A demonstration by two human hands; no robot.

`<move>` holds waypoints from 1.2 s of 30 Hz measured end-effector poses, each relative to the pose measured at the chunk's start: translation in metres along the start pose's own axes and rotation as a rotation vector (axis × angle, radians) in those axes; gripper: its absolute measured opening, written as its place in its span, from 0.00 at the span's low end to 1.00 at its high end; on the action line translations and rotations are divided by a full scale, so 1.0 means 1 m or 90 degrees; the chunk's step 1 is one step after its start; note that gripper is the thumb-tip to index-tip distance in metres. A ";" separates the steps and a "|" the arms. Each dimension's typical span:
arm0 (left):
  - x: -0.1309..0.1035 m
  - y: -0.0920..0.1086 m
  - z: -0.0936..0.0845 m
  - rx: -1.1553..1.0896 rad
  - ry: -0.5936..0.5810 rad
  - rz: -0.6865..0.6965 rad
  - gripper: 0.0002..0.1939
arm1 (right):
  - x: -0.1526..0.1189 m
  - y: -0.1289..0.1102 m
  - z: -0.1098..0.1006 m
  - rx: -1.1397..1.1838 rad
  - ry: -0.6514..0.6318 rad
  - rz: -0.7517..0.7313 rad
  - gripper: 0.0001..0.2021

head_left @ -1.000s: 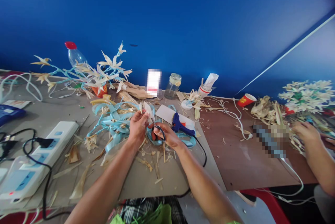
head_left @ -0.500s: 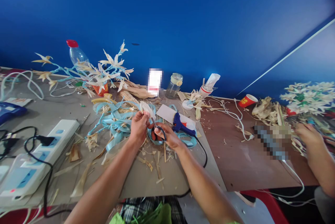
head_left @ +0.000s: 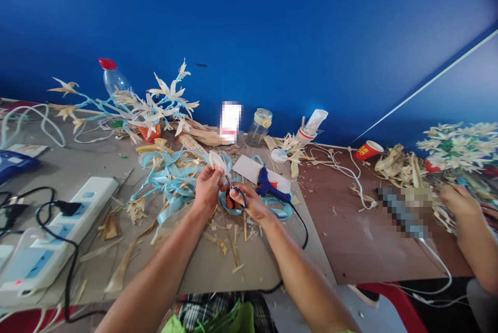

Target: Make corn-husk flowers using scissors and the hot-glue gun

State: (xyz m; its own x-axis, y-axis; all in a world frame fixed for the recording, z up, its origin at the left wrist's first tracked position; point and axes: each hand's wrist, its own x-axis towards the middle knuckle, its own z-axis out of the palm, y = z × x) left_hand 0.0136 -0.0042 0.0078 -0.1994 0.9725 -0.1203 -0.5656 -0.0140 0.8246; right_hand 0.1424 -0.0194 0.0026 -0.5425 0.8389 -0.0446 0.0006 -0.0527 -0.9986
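Observation:
Between the fingertips of my left hand is a pale piece of corn husk, pinched near its lower end. My right hand grips a pair of scissors by dark handles, the blades pointing up and left against the husk. How far the blades are apart I cannot make out. Light blue ribbon lies in loops behind and left of my hands. A blue glue gun rests just right of them, partly over a white card.
A power strip with black plugs lies at the left. Husk flowers on blue stems stand behind, near a bottle. Farther right are a glass jar, a red paper cup and another person's hand. Husk scraps litter the table.
Almost nothing differs. The husk piece has tilted slightly in my left fingers by the scissor blades. The other person's hand at the right has shifted a little.

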 end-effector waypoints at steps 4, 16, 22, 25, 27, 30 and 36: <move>-0.001 0.003 0.002 -0.013 -0.008 -0.001 0.16 | 0.000 -0.002 0.001 -0.011 0.013 0.009 0.24; 0.000 0.005 0.000 -0.063 -0.012 -0.005 0.16 | 0.001 -0.005 0.006 -0.002 0.049 0.027 0.24; 0.000 0.009 0.001 -0.079 -0.033 -0.012 0.16 | 0.002 -0.005 0.006 0.030 0.056 0.044 0.23; -0.001 0.011 0.001 -0.084 -0.038 -0.012 0.16 | 0.002 -0.007 0.007 0.036 0.062 0.046 0.22; -0.001 0.011 0.001 -0.085 -0.039 -0.012 0.16 | 0.002 -0.008 0.007 0.039 0.067 0.048 0.21; -0.001 0.012 0.001 -0.089 -0.044 -0.017 0.15 | 0.002 -0.008 0.007 0.048 0.074 0.051 0.21; 0.001 0.014 0.000 -0.097 -0.055 -0.018 0.14 | 0.002 -0.008 0.005 0.051 0.067 0.056 0.21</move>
State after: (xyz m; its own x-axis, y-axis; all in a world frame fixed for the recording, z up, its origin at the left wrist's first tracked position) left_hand 0.0054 -0.0037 0.0192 -0.1157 0.9893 -0.0891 -0.6863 -0.0148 0.7272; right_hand 0.1370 -0.0196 0.0101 -0.4525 0.8810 -0.1383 -0.0248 -0.1675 -0.9856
